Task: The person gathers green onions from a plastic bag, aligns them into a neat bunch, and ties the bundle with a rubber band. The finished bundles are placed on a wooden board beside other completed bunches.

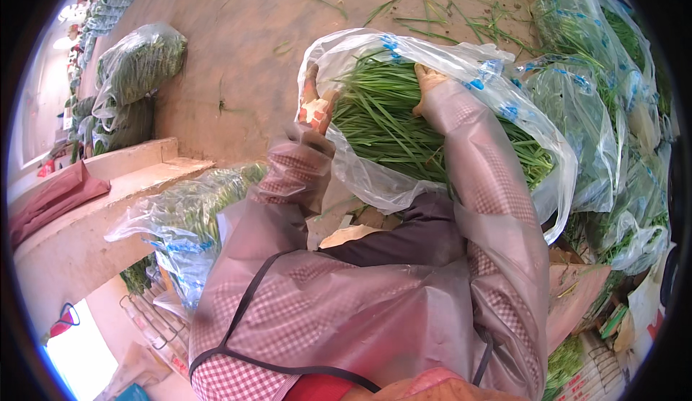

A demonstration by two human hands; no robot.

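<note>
A large clear plastic bag (373, 198) with blue print lies before me, its mouth spread wide. Long narrow leaves, apparently garlic chives (386, 125), fill it. My left hand (316, 103), with white and reddish patches on its back, is at the bag's left end, against the leaf ends, its fingers pointing away from me. Across the bundle, my right hand (431, 82) rests on the leaves close to the far rim, thumb and fingers apart. How firmly either hand grips cannot be seen. Translucent sleeves cover both arms.
More bagged greens (576, 125) are heaped on the right. At the left stand another filled bag (143, 65) and, nearer, a bag of greens (189, 206) beside a concrete ledge (124, 190). Loose leaves (427, 19) litter the floor (243, 49). Dark-trousered legs (411, 233) lie below the bag.
</note>
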